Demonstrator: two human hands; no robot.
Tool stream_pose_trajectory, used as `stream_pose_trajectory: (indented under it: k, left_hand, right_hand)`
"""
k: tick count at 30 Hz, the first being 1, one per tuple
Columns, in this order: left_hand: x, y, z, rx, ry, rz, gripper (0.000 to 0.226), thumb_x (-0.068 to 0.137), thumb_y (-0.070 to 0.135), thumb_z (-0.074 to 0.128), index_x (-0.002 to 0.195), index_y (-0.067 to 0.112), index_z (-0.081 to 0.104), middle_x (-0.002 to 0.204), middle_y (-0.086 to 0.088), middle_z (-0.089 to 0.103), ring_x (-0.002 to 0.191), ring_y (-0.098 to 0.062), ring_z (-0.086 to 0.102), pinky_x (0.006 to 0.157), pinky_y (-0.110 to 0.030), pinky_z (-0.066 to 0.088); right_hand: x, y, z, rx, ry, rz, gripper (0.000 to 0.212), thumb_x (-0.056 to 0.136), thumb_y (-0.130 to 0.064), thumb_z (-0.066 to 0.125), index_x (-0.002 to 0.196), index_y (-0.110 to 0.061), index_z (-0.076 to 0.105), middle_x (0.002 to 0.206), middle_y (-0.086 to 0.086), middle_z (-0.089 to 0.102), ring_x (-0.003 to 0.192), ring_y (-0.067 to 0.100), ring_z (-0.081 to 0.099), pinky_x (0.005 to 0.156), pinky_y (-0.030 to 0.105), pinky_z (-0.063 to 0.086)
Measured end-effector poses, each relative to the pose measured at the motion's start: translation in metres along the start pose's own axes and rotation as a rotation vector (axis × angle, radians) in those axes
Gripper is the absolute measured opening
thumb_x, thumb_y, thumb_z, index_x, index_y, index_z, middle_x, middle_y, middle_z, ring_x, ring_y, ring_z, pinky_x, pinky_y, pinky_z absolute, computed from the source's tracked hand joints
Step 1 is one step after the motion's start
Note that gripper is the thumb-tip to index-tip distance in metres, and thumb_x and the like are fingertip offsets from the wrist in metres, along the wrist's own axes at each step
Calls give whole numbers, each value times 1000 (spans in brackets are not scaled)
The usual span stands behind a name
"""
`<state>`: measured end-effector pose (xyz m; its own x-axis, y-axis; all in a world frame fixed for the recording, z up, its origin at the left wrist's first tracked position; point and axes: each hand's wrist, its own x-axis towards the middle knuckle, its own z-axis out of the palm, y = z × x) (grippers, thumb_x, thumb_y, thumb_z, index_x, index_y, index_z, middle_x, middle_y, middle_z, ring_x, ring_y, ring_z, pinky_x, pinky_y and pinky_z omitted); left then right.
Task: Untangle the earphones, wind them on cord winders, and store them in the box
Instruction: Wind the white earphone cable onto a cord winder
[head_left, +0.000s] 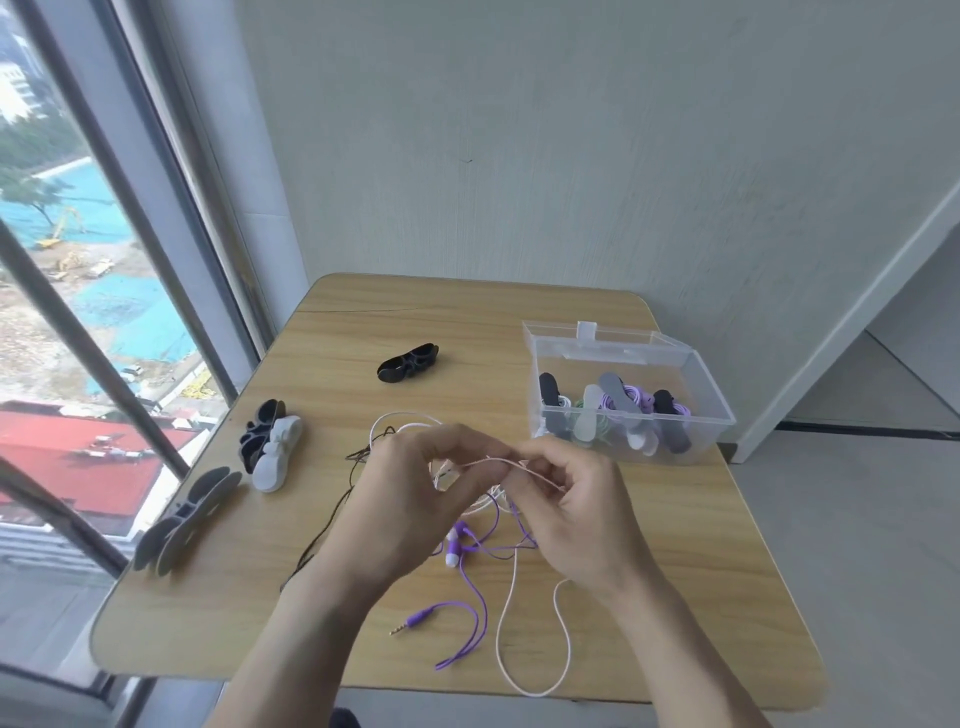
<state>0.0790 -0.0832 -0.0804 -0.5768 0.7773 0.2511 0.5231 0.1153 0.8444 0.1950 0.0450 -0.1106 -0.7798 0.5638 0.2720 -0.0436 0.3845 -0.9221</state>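
Note:
Both hands hover over the middle of the wooden table (363, 322). My left hand (410, 493) and my right hand (566, 514) pinch a pale pink earphone cord (535, 639) stretched between their fingertips. Under the hands lies a tangle: a purple earphone cord (470, 613) with its earbud and jack plug, a black cord (332, 514) at the left, and white loops. The clear plastic box (722, 415) at the right stands open and holds several wound earphones on winders.
Spare cord winders lie on the table: a black one (409, 362) at the back, a black and white pair (270, 449) at the left, grey ones (184, 525) near the left edge. A window runs along the left, a wall behind.

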Motion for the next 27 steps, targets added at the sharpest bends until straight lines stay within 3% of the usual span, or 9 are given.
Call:
stream_pose_trajectory:
  k: [2,5,10,12,14,16,19,23,27]
  left_hand:
    - [0,-6,-4,66,29,-47,16,80,26,82,92,34,75,80,21,71,86,3,63,73,-7,41]
    - [1,-23,-8,281,-18,-77,25,77,24,84,96,37,74,95,20,68,91,0,60,78,-15,42]
    - [2,-29,-6,279,72,-74,6,87,21,75,87,27,75,81,17,67,79,2,59,65,-5,37]
    - [1,-28,-3,250,87,-81,8,91,24,69,84,27,73,77,17,68,82,5,58,66,-5,37]
    - [0,-24,-1,205,86,-98,10,94,26,64,84,27,66,79,19,67,84,3,58,69,-8,39]
    - [0,-20,1,119,56,-109,13,96,26,60,84,26,62,77,18,69,78,-3,62,66,-13,42]
    - [-1,-13,4,-20,25,-129,15,96,27,60,82,25,63,67,2,68,64,-16,63,59,-28,48]
    - [1,-17,-2,51,70,-118,21,91,34,69,75,22,64,62,-4,60,52,-11,47,50,-19,37]
    - [3,-22,-6,226,128,-103,53,95,53,45,65,12,57,52,12,57,52,-11,51,49,-20,36]
  right_hand:
    - [1,-1,-2,37,70,8,12,90,-27,69,86,-19,76,57,15,53,56,13,44,53,35,36]
    - [6,-3,-11,182,218,76,29,90,-28,61,75,-5,69,47,-6,37,45,9,30,46,23,27]
    - [13,-3,-24,639,61,315,58,89,-56,40,114,-13,70,69,11,62,41,8,14,41,17,13]
    - [14,-2,-23,617,-22,355,71,88,-66,32,125,-16,65,91,14,70,43,11,19,40,18,17]
    - [13,-2,-21,583,-109,382,81,86,-72,25,116,-12,70,102,14,71,48,17,37,41,22,30]
    - [11,-4,-18,628,-179,404,88,83,-75,22,97,-6,75,100,17,70,65,28,56,47,31,40]
    - [11,-8,-17,768,-274,388,98,84,-78,20,95,4,72,99,27,67,84,34,63,60,38,49]
    - [12,-8,-23,862,-278,402,94,76,-86,29,82,-1,68,83,24,67,80,35,58,67,42,44]
    - [13,-9,-27,815,-208,416,62,61,-64,75,76,-4,68,71,17,57,56,18,45,64,32,36]
